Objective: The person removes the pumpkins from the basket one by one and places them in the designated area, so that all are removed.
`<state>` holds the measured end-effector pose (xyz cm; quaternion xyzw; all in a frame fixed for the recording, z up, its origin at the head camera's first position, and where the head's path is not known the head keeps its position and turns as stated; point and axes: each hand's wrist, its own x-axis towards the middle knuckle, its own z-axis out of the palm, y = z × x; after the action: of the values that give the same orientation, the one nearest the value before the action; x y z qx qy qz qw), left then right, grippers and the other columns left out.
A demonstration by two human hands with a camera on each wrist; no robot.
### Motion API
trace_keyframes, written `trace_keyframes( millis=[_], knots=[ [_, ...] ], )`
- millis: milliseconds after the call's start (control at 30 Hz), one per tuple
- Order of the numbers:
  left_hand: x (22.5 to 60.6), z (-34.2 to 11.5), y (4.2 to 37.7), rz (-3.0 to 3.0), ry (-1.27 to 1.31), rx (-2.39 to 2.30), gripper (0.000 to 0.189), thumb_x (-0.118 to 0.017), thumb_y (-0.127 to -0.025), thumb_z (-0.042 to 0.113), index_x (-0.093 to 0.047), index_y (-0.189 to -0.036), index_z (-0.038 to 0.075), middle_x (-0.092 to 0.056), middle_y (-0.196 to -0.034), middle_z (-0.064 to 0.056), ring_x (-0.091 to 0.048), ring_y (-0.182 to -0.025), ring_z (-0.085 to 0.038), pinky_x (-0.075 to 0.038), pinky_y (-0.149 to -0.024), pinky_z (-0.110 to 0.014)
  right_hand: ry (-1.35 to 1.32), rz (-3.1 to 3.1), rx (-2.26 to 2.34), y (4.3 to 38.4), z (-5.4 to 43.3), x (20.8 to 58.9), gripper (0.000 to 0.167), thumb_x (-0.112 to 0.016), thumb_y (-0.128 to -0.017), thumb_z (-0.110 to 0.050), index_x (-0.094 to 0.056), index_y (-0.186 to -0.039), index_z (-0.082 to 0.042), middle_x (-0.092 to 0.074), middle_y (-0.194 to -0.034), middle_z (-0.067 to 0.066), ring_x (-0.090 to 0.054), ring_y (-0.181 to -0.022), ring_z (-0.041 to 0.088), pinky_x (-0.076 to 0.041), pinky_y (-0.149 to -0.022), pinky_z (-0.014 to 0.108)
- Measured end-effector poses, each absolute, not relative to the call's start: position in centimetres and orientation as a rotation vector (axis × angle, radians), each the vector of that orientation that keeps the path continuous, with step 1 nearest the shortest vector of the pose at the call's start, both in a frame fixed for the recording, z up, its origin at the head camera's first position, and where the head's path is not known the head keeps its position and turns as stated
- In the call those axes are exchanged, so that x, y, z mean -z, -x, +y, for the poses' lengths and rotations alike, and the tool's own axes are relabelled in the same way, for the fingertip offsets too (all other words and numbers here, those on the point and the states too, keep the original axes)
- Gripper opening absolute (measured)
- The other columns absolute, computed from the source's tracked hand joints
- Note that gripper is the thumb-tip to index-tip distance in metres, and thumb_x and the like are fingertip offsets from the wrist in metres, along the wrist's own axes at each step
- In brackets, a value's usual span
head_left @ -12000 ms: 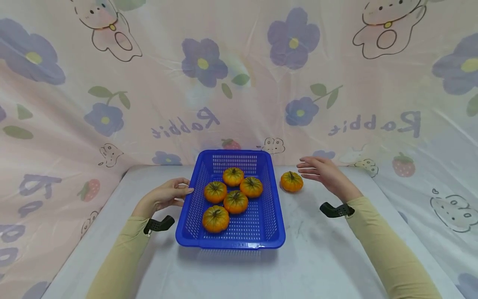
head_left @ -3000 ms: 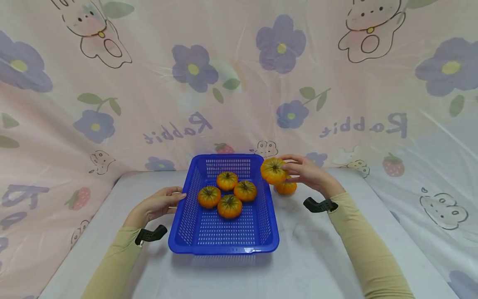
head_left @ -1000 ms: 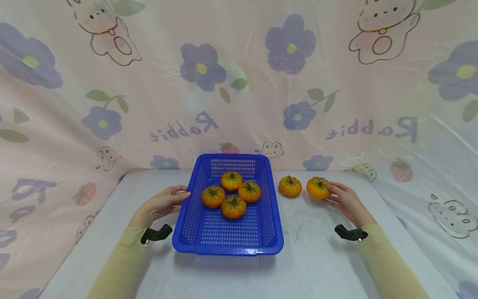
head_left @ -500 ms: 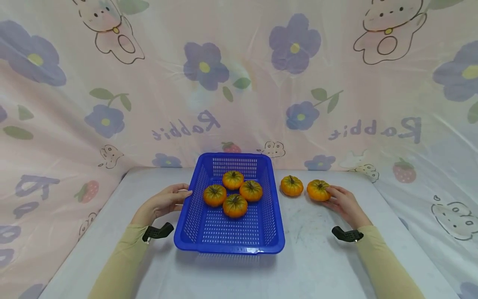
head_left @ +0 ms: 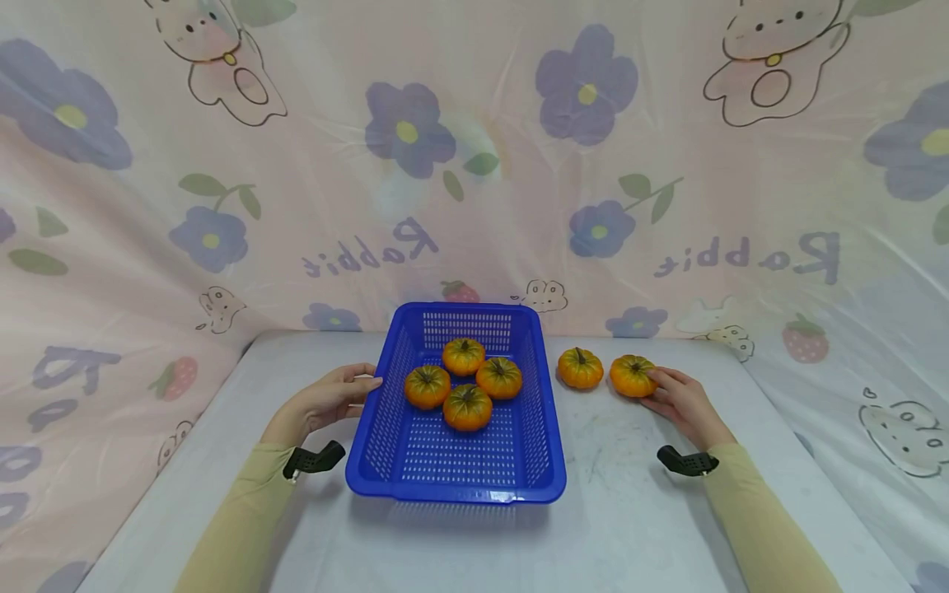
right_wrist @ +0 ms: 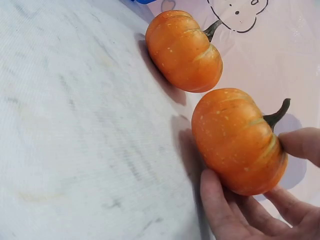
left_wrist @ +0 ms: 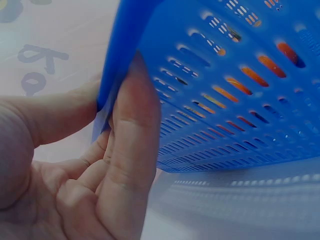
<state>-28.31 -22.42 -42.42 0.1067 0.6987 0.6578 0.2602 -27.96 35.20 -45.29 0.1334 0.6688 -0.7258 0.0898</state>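
Right hand (head_left: 680, 401) at right middle of head view, fingers curled round small orange pumpkin (head_left: 633, 375) sitting on white table (head_left: 630, 511). Second pumpkin (head_left: 580, 368) just left of it, close by, not touching. Left hand (head_left: 326, 399) at left middle, thumb and fingers pinch left rim of blue basket (head_left: 393, 461) at center. Four pumpkins (head_left: 464, 382) bunched together inside basket, far half.
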Motion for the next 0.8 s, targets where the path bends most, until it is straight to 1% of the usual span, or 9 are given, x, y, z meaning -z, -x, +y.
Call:
trace_keyframes(
  millis=[167, 400, 533, 700, 800],
  knots=[
    [42.3, -22.4, 28.2, 1.891, -0.289, -1.785, 0.04, -0.055, -0.099, 0.022, -0.04, -0.126, -0.004, -0.064, -0.106, -0.014, -0.064, -0.092, -0.022, -0.053, -0.084, -0.036, -0.41, 1.99, 2.168, 28.3, 35.1, 45.3, 0.069, -0.047, -0.101, -0.029, -0.008, -0.152, -0.003, 0.001, -0.157, 0.018, -0.024, -0.136, 0.036, -0.036, -0.102, 0.041],
    [42.5, -22.4, 28.1, 1.892, -0.289, -1.779, 0.037, -0.054, -0.099, 0.022, -0.041, -0.124, -0.003, -0.064, -0.106, -0.014, -0.064, -0.092, -0.022, -0.053, -0.083, -0.036, -0.46, 2.013, 2.143, 28.3, 34.6, 45.1, 0.072, -0.051, -0.099, -0.031, -0.011, -0.152, -0.003, -0.002, -0.157, 0.019, -0.034, -0.129, 0.033, -0.041, -0.099, 0.038],
    [42.6, -22.4, 28.1, 1.889, -0.281, -1.782, 0.037, -0.054, -0.099, 0.022, -0.04, -0.123, -0.002, -0.064, -0.106, -0.013, -0.064, -0.093, -0.023, -0.053, -0.084, -0.036, -0.466, 2.034, 2.129, 28.3, 34.2, 44.9, 0.072, -0.051, -0.099, -0.03, -0.011, -0.152, -0.002, -0.004, -0.157, 0.02, -0.038, -0.128, 0.033, -0.041, -0.098, 0.038],
    [42.5, -22.4, 28.1, 1.892, -0.29, -1.782, 0.038, -0.054, -0.099, 0.022, -0.04, -0.124, -0.003, -0.064, -0.106, -0.014, -0.064, -0.092, -0.022, -0.054, -0.083, -0.036, -0.491, 2.064, 2.113, 28.5, 34.1, 44.8, 0.072, -0.053, -0.098, -0.031, -0.014, -0.151, -0.002, -0.008, -0.157, 0.02, -0.051, -0.114, 0.024, -0.043, -0.096, 0.037],
    [42.4, -22.3, 28.1, 1.893, -0.292, -1.784, 0.037, -0.054, -0.099, 0.022, -0.04, -0.123, -0.003, -0.064, -0.105, -0.014, -0.064, -0.091, -0.022, -0.054, -0.083, -0.036, -0.505, 2.104, 2.088, 28.7, 34.1, 45.0, 0.071, -0.054, -0.098, -0.032, -0.018, -0.15, 0.0, -0.015, -0.155, 0.021, -0.055, -0.105, 0.018, -0.044, -0.095, 0.035]
  ],
)
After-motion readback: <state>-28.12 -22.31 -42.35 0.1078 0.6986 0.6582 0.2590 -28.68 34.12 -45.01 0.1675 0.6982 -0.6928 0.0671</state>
